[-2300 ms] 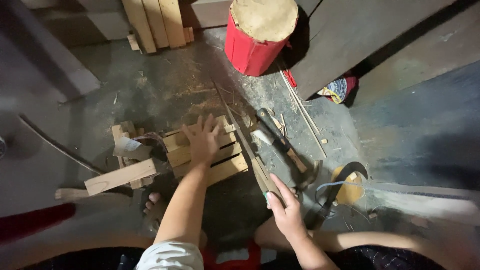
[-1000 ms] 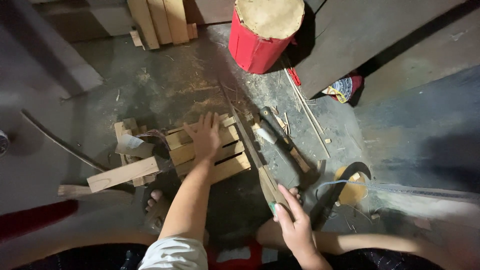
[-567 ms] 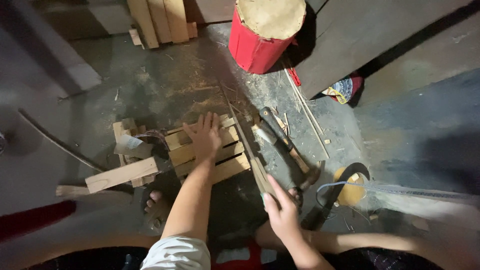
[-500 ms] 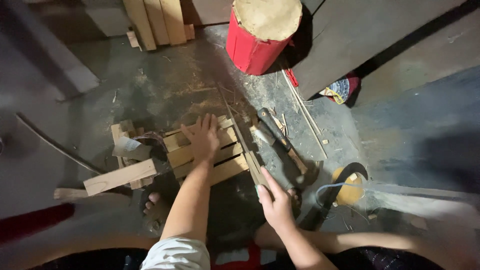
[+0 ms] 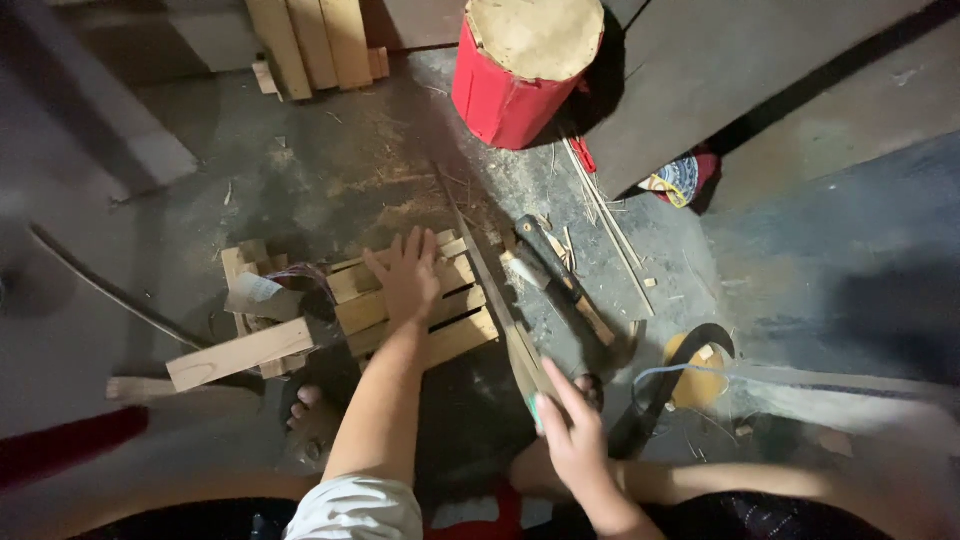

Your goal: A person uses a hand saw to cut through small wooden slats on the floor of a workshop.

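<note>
The person crouches over the floor [image 5: 300, 180] with a hand saw [image 5: 490, 275] running along the right edge of a bundle of wood slats [image 5: 440, 310]. The saw's long axis runs from the handle, low and near the body, up and slightly leftward away from the person, its tip ending out on the sawdust-strewn concrete.

The right hand [image 5: 575, 445] sits at the near end of that line. Its grip is wrapped round the saw handle with the forefinger stretched out along it, so the blade lies straight ahead of the hand.

The left hand [image 5: 405, 275] is pressed flat on top of the slats, fingers spread wide, holding nothing and only bearing down. It lies just left of the blade, near its middle, with the slats' long side lying crosswise to the saw. Of the two hands, the left is nearer the blade's working stretch and the right nearer its handle.

A longer wood strip [image 5: 240, 352] juts out at the left of the bundle, above a bare foot [image 5: 310, 420]. Just right of the saw lies a hammer [image 5: 570, 295], roughly parallel to the blade. Farther off stand a red drum [image 5: 515, 75] and some planks [image 5: 310, 40] leaning at the top.
</note>
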